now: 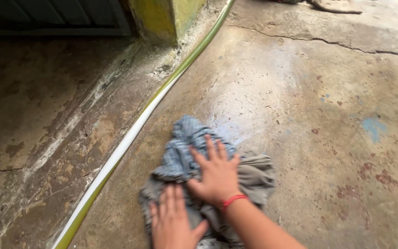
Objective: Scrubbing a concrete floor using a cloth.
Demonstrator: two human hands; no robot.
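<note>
Grip: I see both palms flat, fingers spread, pressing the crumpled blue-checked and grey wet cloth.
Left hand: bottom centre.
Right hand: just above it.
Floor: stained concrete.

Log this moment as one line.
left hand: flat on cloth | right hand: pressing cloth | hose: left | floor: wet concrete

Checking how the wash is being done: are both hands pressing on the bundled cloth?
Touching. The head view shows the right hand lying flat, fingers spread, on the blue-grey cloth, and the left hand flat on its near edge.
</note>
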